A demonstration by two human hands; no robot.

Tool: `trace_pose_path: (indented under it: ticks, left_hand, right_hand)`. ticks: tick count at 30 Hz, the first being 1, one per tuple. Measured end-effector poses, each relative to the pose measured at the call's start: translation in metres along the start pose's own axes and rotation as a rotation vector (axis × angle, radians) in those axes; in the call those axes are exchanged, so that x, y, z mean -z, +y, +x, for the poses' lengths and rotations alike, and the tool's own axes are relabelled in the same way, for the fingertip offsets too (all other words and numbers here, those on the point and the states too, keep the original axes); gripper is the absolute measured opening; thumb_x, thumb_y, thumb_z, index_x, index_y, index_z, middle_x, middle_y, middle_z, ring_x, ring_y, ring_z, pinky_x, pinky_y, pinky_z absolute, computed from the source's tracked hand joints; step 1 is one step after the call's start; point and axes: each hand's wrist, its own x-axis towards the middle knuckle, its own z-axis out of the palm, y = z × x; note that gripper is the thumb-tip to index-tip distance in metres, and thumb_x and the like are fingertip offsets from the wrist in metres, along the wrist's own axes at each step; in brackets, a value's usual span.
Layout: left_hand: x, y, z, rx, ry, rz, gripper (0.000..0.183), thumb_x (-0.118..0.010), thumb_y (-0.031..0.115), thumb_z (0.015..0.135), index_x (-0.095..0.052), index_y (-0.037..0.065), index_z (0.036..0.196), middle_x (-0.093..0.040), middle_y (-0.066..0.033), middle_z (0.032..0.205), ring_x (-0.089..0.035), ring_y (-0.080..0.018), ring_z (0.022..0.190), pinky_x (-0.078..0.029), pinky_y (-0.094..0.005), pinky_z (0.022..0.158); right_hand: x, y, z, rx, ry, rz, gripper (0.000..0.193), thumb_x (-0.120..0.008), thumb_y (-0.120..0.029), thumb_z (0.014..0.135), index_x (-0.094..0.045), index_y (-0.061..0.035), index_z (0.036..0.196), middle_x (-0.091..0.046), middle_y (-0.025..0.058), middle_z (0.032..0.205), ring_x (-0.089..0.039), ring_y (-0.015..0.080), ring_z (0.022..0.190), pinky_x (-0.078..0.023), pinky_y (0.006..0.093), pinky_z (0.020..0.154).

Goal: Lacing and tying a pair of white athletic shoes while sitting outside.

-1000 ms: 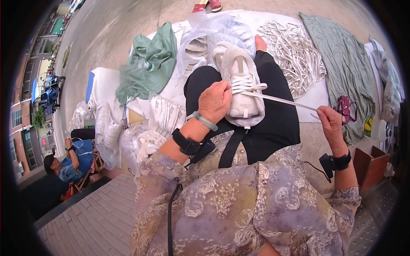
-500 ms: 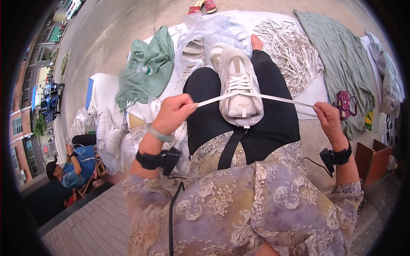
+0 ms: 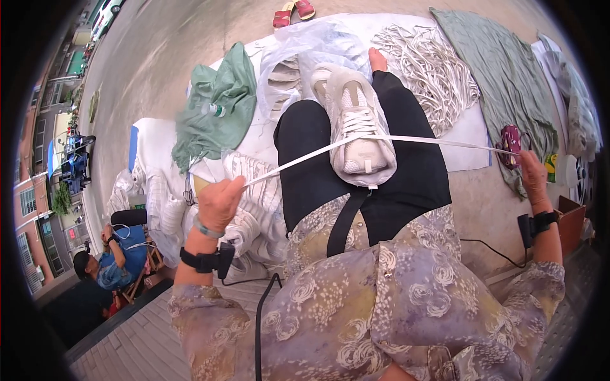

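A pale sneaker rests on my lap between my black-trousered thighs, its heel end toward me. White laces criss-cross its tongue. From the shoe, one end of the shoelace stretches taut to the left, pinched by my left hand. The other end runs out to the right, where my right hand grips it, close to a small maroon bag. Both hands are closed and held wide apart, well clear of the shoe. A second pale shoe lies partly hidden behind the first.
A heap of loose white laces lies ahead right, beside a grey-green cloth. A green cloth with a plastic bottle, clear bags of shoes and stacked shoes lie leftward. Another person sits far left.
My hands have moved farther apart, the left down and leftward, the right outward to the right. The lengths of lace between them and the shoe have grown longer.
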Motion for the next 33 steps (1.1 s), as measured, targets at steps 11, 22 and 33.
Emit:
trace_pose_path:
  ticks: [11, 22, 33]
  left_hand:
    - [-0.013, -0.171, -0.12, 1.025, 0.218, -0.385, 0.018, -0.051, 0.02, 0.085, -0.058, 0.003, 0.083, -0.053, -0.0117, 0.057, -0.053, -0.0294, 0.05, -0.042, -0.0385, 0.049]
    - [-0.053, 0.04, 0.041, 0.248, -0.328, 0.074, 0.025, -0.061, 0.028, 0.079, -0.062, 0.004, 0.083, -0.057, -0.0128, 0.061, -0.058, -0.0284, 0.058, -0.045, -0.0375, 0.054]
    - [-0.015, 0.137, 0.134, 0.021, 0.09, -0.837, 0.026, -0.058, 0.008, 0.083, -0.056, 0.0, 0.108, -0.06, -0.0074, 0.091, -0.059, -0.0177, 0.074, -0.049, -0.0274, 0.064]
  right_hand:
    - [0.019, 0.166, -0.039, -0.397, 0.176, -0.183, 0.026, -0.05, -0.022, 0.09, -0.06, -0.0044, 0.107, -0.063, 0.0138, 0.092, -0.062, 0.0292, 0.082, -0.048, 0.0326, 0.071]
    - [-0.05, -0.183, 0.059, 0.113, -0.325, 0.241, 0.009, -0.059, -0.013, 0.078, -0.056, -0.005, 0.079, -0.057, 0.0175, 0.067, -0.056, 0.036, 0.065, -0.043, 0.0412, 0.056]
    - [-0.001, -0.273, 0.127, 0.135, -0.397, 1.04, 0.006, -0.056, -0.006, 0.081, -0.054, -0.0008, 0.083, -0.052, 0.0088, 0.062, -0.046, 0.0138, 0.053, -0.039, 0.0273, 0.052]
